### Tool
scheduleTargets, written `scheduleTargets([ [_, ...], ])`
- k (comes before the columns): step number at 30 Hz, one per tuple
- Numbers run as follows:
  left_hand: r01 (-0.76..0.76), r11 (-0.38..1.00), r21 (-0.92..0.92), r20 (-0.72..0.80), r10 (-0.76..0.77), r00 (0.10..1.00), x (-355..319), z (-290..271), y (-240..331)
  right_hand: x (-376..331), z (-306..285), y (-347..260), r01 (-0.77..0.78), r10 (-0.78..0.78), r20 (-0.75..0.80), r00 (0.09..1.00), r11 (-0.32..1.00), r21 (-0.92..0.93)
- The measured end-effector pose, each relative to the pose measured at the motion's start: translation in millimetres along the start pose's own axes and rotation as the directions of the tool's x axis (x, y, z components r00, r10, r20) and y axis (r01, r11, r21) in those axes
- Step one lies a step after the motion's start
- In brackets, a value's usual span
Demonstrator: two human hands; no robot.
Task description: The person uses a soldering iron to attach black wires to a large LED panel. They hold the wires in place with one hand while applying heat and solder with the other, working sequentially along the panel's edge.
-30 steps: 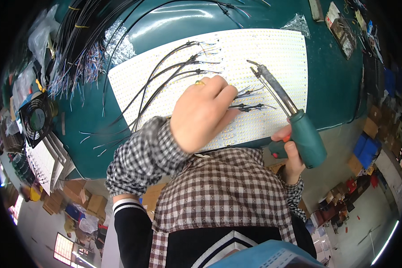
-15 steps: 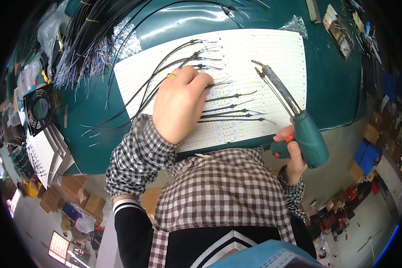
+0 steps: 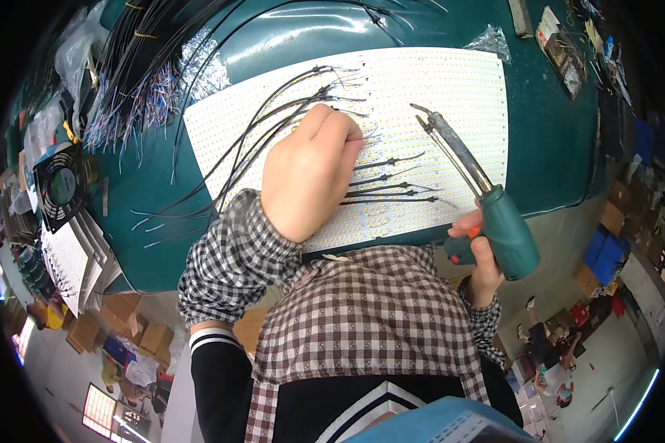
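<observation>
My left hand (image 3: 309, 173) rests knuckles-up on a white sheet of LED strips (image 3: 436, 81), fingers curled over the ends of thin black wires (image 3: 258, 122) that fan off to the upper left. Whether the fingers pinch a wire is hidden. More short black wires (image 3: 391, 193) lie on the sheet just right of that hand. My right hand (image 3: 479, 247) grips the green handle of a soldering iron (image 3: 499, 221), whose metal tip points up-left above the sheet, apart from the wires.
The green mat (image 3: 547, 148) covers the bench. A thick bundle of black cables (image 3: 137, 59) lies at the upper left, a small black fan (image 3: 63, 184) at the left edge. Cardboard boxes (image 3: 111, 325) stand on the floor below. Small packets (image 3: 561, 37) sit upper right.
My left hand has slid leftward along the sheet, uncovering several short wires to its right. The soldering iron has stayed in nearly the same place.
</observation>
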State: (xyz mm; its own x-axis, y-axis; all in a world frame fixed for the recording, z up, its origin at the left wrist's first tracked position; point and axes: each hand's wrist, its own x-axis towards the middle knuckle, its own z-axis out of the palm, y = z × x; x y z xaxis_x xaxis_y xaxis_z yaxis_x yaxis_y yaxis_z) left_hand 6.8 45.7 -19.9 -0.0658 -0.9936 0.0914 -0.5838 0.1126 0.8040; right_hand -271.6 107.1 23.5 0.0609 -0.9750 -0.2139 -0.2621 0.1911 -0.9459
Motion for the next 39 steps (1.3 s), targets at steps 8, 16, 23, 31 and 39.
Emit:
scheduleTargets([
  [8,0.045,0.999,-0.012,0.031,-0.045,0.999,2.7,1.5,-15.3,0.7,-2.0,-0.1,-0.011,0.012,0.067,0.998,1.0,-0.023],
  [16,-0.021,1.0,-0.017,-0.031,0.021,0.999,5.6,8.6,-15.0,-1.3,-4.5,4.7,-0.019,0.02,0.082,0.996,1.0,-0.021],
  [23,0.005,1.0,-0.009,-0.046,-0.005,0.999,9.1,13.7,-23.9,-5.6,-5.3,9.0,-0.025,0.025,0.081,0.996,1.0,-0.005],
  [31,0.069,0.993,-0.096,-0.01,-0.07,0.997,11.5,10.6,-22.1,-8.8,-7.1,16.2,-0.02,0.029,0.09,0.996,0.994,-0.105],
  [39,0.026,0.998,-0.05,-0.019,-0.027,0.999,11.1,10.6,-23.8,-6.0,-1.9,12.9,-0.007,0.021,0.093,0.995,0.989,-0.146],
])
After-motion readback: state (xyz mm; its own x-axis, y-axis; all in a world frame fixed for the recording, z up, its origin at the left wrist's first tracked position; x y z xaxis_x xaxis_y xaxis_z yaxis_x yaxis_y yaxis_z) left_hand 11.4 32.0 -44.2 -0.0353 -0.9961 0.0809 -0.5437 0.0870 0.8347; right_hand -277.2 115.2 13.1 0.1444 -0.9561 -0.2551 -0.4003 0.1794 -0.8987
